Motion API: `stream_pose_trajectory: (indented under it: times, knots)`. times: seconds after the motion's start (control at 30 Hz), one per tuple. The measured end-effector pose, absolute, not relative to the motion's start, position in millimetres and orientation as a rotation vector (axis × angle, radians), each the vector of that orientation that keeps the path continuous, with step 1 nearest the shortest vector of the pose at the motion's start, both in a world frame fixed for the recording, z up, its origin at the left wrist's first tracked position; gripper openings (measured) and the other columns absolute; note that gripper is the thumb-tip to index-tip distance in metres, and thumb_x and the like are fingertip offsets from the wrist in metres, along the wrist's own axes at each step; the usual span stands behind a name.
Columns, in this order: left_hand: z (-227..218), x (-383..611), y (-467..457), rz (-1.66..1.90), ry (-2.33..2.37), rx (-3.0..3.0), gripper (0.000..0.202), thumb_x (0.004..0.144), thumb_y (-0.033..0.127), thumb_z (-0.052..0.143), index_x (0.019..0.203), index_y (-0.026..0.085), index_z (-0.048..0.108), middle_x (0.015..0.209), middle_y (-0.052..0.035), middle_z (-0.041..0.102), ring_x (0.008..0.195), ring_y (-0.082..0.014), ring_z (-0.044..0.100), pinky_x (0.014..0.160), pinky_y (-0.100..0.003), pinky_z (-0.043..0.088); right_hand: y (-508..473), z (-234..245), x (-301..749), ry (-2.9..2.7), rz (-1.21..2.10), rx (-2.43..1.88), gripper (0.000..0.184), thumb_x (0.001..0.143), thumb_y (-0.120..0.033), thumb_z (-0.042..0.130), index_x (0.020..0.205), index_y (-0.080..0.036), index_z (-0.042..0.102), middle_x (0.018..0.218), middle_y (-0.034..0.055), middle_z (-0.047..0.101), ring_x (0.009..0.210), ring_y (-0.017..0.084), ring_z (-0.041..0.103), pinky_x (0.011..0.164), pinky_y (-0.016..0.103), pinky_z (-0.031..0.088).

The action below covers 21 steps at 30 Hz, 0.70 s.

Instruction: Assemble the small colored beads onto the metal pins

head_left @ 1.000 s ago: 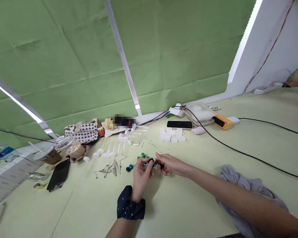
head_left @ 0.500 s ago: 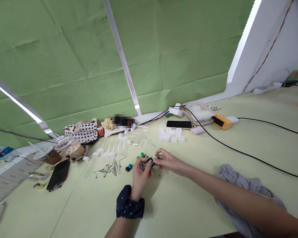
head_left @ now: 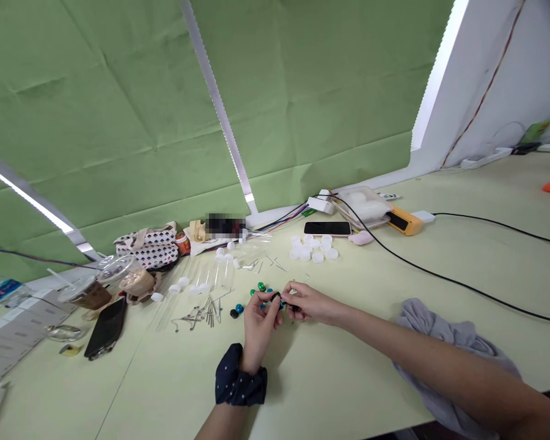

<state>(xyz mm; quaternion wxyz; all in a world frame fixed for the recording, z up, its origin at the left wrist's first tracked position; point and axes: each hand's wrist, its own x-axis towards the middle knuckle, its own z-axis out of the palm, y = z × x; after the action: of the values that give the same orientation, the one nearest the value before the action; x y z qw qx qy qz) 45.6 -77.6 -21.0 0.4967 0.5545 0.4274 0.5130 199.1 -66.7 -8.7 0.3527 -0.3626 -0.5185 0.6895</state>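
My left hand (head_left: pixel 259 322), with a dark dotted scrunchie (head_left: pixel 239 374) at its wrist, has its fingers closed on a small black piece (head_left: pixel 275 296). Right beside it, my right hand (head_left: pixel 305 302) is closed in a pinch at the same piece; dark bits show under its fingers, too small to name. Around my left fingertips lie small shiny balls: a green one (head_left: pixel 261 286), a blue one (head_left: pixel 239 308) and a black one (head_left: pixel 234 313). Thin bent metal rods (head_left: pixel 205 313) are heaped to the left of my left hand.
White caps (head_left: pixel 318 257) and clear tubes (head_left: pixel 168 308) lie farther back. A phone (head_left: pixel 327 228), a yellow device (head_left: pixel 404 220) and a black cable (head_left: pixel 407 276) are at the right. Drink cups (head_left: pixel 89 291) and a dark phone (head_left: pixel 105 328) stand left. Grey cloth (head_left: pixel 433 327) lies under my right forearm.
My right hand has moved slightly left and closed in on my left hand, its fingers more curled. The whole view has shifted a little. My left hand keeps its hold.
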Motion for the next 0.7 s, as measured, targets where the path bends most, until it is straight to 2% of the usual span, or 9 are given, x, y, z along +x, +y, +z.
stream_pose_trajectory:
  times: [0.1, 0.23, 0.3, 0.4, 0.5, 0.7]
  knots:
    - [-19.6, 45.9, -76.7, 1.268, 1.061, 1.312, 0.023, 0.074, 0.032, 0.063, 0.083, 0.016, 0.049, 0.071, 0.0014, 0.054, 0.039, -0.0043, 0.048, 0.035, -0.017, 0.032, -64.4, -7.0, 204.5, -1.386, 1.59, -0.841, 0.027, 0.072, -0.034, 0.064, 0.08, -0.02, 0.043, 0.064, -0.0058, 0.05, 0.049, 0.005, 0.041, 0.046, 0.018, 0.031]
    - [-10.4, 39.0, -69.4, 1.38, 1.136, 1.256, 0.027, 0.07, 0.035, 0.065, 0.081, 0.016, 0.05, 0.068, 0.0016, 0.054, 0.039, -0.0054, 0.048, 0.035, -0.018, 0.032, -52.8, -12.2, 214.2, -1.362, 1.444, -0.986, 0.014, 0.074, -0.021, 0.055, 0.087, -0.019, 0.049, 0.068, -0.0034, 0.053, 0.048, 0.006, 0.042, 0.046, 0.019, 0.033]
    - [-3.2, 28.9, -63.7, 1.474, 1.187, 1.268, 0.028, 0.069, 0.036, 0.066, 0.082, 0.016, 0.05, 0.072, 0.0001, 0.055, 0.042, -0.0057, 0.049, 0.037, -0.018, 0.034, -45.8, -19.4, 218.8, -1.413, 1.376, -1.163, 0.016, 0.074, -0.017, 0.05, 0.09, -0.017, 0.054, 0.069, -0.0005, 0.057, 0.05, 0.008, 0.046, 0.047, 0.021, 0.035]
    - [5.9, 4.3, -54.7, 1.509, 1.307, 1.329, 0.03, 0.069, 0.038, 0.065, 0.085, 0.017, 0.051, 0.075, -0.0006, 0.055, 0.045, -0.0062, 0.05, 0.039, -0.018, 0.035, -39.3, -30.3, 224.2, -1.622, 1.137, -1.365, 0.014, 0.069, -0.01, 0.051, 0.076, -0.015, 0.061, 0.075, 0.0039, 0.063, 0.066, 0.013, 0.055, 0.059, 0.023, 0.041]
    - [8.5, -25.8, -48.0, 1.379, 1.424, 1.423, 0.031, 0.068, 0.039, 0.065, 0.085, 0.017, 0.052, 0.075, -0.0006, 0.055, 0.044, -0.0063, 0.049, 0.038, -0.018, 0.034, -38.4, -36.9, 227.2, -1.766, 0.936, -1.425, 0.016, 0.066, -0.006, 0.05, 0.07, -0.016, 0.062, 0.079, 0.0043, 0.064, 0.075, 0.015, 0.057, 0.068, 0.025, 0.042]
    - [1.2, -65.4, -47.8, 1.093, 1.501, 1.679, 0.025, 0.069, 0.036, 0.061, 0.083, 0.016, 0.056, 0.082, -0.0016, 0.057, 0.042, -0.0052, 0.046, 0.043, -0.02, 0.036, -40.3, -43.0, 229.4, -1.886, 0.739, -1.506, 0.016, 0.067, -0.007, 0.048, 0.07, -0.017, 0.061, 0.083, 0.0058, 0.057, 0.081, 0.018, 0.054, 0.071, 0.028, 0.042]
